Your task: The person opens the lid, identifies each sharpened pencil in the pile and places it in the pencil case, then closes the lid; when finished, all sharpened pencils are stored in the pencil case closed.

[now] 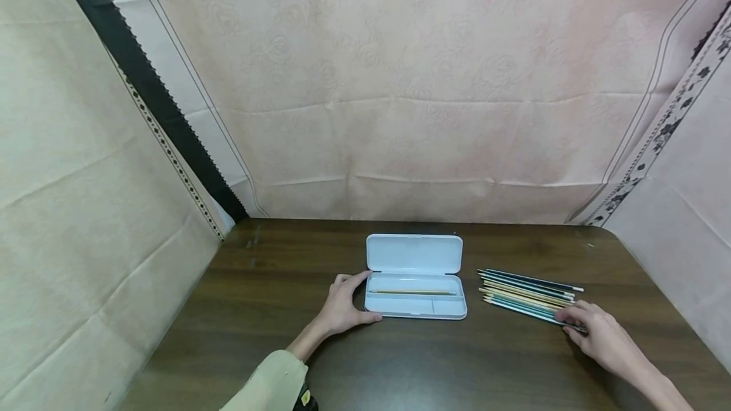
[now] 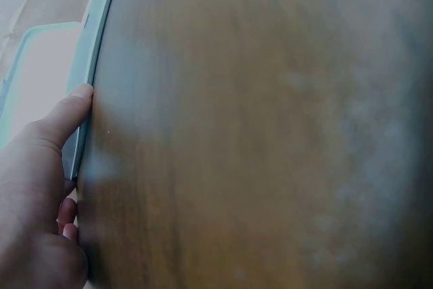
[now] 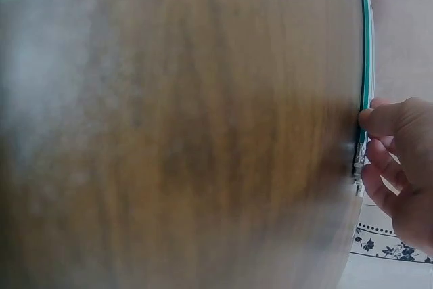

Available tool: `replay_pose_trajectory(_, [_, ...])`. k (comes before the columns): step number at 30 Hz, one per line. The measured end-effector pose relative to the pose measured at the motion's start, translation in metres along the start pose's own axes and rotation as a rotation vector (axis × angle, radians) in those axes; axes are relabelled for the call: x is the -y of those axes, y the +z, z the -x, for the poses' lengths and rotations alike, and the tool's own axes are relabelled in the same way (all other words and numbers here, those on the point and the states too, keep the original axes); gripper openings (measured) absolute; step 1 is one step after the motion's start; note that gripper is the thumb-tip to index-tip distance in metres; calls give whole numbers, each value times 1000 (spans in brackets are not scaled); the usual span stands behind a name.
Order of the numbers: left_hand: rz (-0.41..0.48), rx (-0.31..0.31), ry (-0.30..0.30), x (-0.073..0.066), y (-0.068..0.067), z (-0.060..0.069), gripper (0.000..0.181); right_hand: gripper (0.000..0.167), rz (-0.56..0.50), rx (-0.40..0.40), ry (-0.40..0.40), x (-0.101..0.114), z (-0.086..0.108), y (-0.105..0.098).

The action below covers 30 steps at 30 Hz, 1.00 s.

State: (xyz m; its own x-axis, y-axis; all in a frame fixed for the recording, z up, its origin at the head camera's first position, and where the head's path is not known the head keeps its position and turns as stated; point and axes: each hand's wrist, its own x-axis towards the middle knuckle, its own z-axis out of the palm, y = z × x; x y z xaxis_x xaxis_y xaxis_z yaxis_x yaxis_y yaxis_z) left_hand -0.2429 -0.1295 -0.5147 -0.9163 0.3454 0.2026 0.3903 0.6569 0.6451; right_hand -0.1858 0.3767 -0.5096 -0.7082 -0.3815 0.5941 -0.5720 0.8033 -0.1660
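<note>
1. A dark brown wooden desk (image 1: 457, 363) fills the lower part of the head view, its grain running from side to side and a pale sheen catching its near part. Its far right corner is rounded.

2. Creased fabric surrounds the desk: a pinkish-beige back cloth (image 1: 428, 81) with a faint rose pattern, a cream left cloth (image 1: 85, 208) and a pale right cloth (image 1: 685, 208). A black strip (image 1: 154, 94) with a jagged edge slants down to the far left corner, while a dark floral border (image 1: 662, 138) lines the right side.

3. A light-blue pencil case (image 1: 396, 305) sits at the middle of the desk, its lid (image 1: 414, 254) turned back toward the far side. One gold pencil (image 1: 414, 292) lies lengthwise in the long compartment.

4. A person's left hand (image 1: 342, 306) steadies the case by its left end, the grip spanning it with the thumb at the near corner and fingers toward the hinge. A pale green sleeve (image 1: 271, 382) covers the forearm.

5. To the right of the case, a bunch of pencils (image 1: 522, 292) in dark, green and gold lies directly on the desk, points facing left.

6. At the bunch's near side, the right hand (image 1: 599, 335) has its grip pinched on a green pencil (image 3: 367, 52) near its eraser end.
</note>
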Motion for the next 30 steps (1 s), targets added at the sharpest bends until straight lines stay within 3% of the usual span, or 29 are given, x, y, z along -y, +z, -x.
replay_pose_trajectory(17, [-8, 2, 10, -1, 1, -1, 89, 44, -30, 16, 0, 4, -2, -1])
replay_pose_trajectory(30, [-15, 4, 6, 1, 1, -1, 89, 41, -127, 7, -36, 21, -27, 6])
